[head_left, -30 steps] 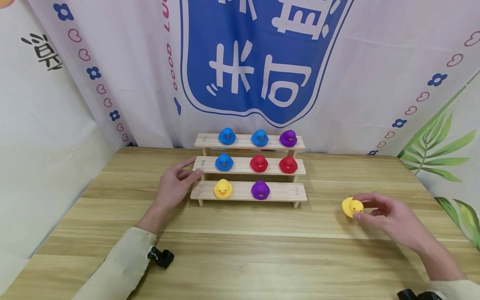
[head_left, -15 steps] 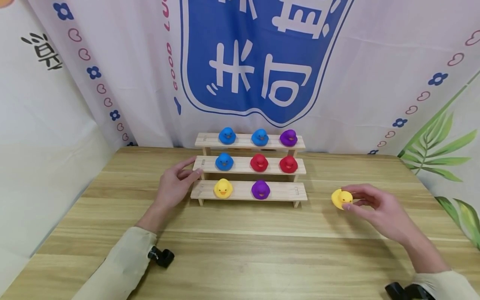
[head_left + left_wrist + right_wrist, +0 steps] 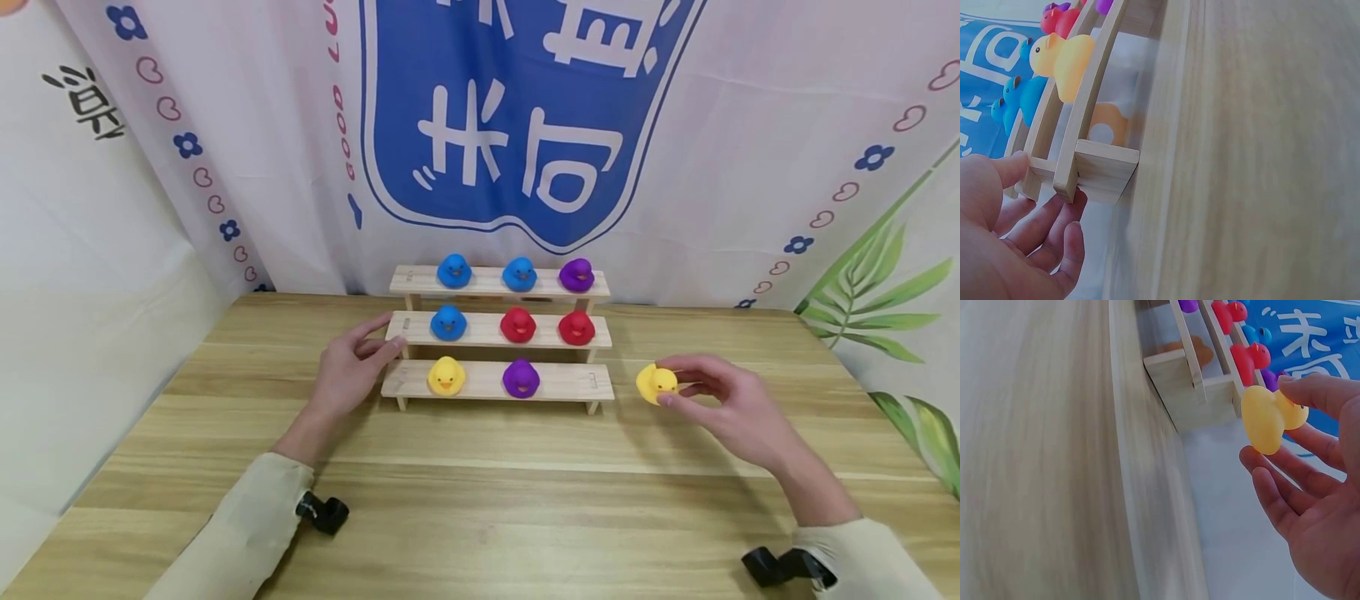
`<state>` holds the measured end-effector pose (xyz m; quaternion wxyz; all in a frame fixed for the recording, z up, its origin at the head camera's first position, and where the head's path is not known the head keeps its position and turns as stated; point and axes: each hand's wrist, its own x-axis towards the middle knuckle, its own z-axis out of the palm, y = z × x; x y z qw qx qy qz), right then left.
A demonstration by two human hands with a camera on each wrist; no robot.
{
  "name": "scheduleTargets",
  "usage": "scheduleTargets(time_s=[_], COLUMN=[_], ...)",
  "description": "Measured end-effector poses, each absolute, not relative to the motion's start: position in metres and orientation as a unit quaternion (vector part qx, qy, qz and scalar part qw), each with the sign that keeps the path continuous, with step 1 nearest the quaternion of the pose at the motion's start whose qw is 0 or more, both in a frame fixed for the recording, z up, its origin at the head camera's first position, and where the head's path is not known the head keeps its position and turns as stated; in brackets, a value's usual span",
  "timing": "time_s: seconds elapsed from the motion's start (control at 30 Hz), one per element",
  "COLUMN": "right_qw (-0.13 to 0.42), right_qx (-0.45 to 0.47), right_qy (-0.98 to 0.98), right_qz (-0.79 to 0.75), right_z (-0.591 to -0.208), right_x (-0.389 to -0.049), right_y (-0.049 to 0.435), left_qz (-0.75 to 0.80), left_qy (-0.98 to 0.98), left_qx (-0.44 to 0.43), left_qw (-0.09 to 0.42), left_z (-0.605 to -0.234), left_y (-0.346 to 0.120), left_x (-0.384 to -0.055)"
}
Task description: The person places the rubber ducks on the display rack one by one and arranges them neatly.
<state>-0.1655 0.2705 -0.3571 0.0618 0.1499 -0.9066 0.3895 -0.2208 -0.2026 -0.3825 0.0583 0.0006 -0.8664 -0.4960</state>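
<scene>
A three-tier wooden stand [image 3: 558, 380] bears small rubber ducks. Its top step has two blue ducks and a purple one [image 3: 577, 275]; the middle step has a blue duck [image 3: 447, 323] and two red ones [image 3: 518, 325]. On the lowest step sit a yellow duck [image 3: 446, 377] and a purple duck [image 3: 521, 379], with bare wood at its right end. My left hand [image 3: 351, 371] holds the stand's left end, thumb on the middle step. Right of the stand, my right hand [image 3: 731, 408] pinches another yellow rubber duck [image 3: 1264, 419] above the table, between thumb and fingers.
The stand is at the back of the wooden table [image 3: 480, 500], close to a printed curtain [image 3: 300, 167] with a blue emblem. Pale cloth with painted leaves [image 3: 877, 292] hangs along the right side. Each sleeve carries a black wrist camera [image 3: 322, 512].
My right hand has moved left and slightly away from me with the yellow rubber duck, closer to the stand's right end. The left hand and the ducks on the stand have stayed put.
</scene>
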Motion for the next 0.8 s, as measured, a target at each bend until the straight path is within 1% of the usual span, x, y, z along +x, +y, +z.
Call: scheduleTargets(time_s=[0.2, 0.43, 0.67, 0.8], right_qw=[0.057, 0.047, 0.028, 0.010], right_qx=[0.159, 0.195, 0.193, 0.189], right_qy=[-0.897, -0.883, -0.882, -0.881], right_qz=[0.409, 0.423, 0.430, 0.434], right_z=[-0.353, -0.351, -0.352, -0.353], right_x=[-0.172, -0.181, -0.186, -0.189], right_y=[0.254, 0.236, 0.223, 0.216], left_qz=[-0.500, -0.495, -0.495, -0.491], left_qy=[-0.864, -0.867, -0.868, -0.869], left_qx=[0.008, 0.004, 0.001, -0.001], left_qw=[0.059, 0.058, 0.050, 0.053], left_z=[-0.382, -0.381, -0.380, -0.380], left_y=[-0.203, -0.204, -0.203, -0.202], left_x=[-0.220, -0.219, -0.220, -0.220])
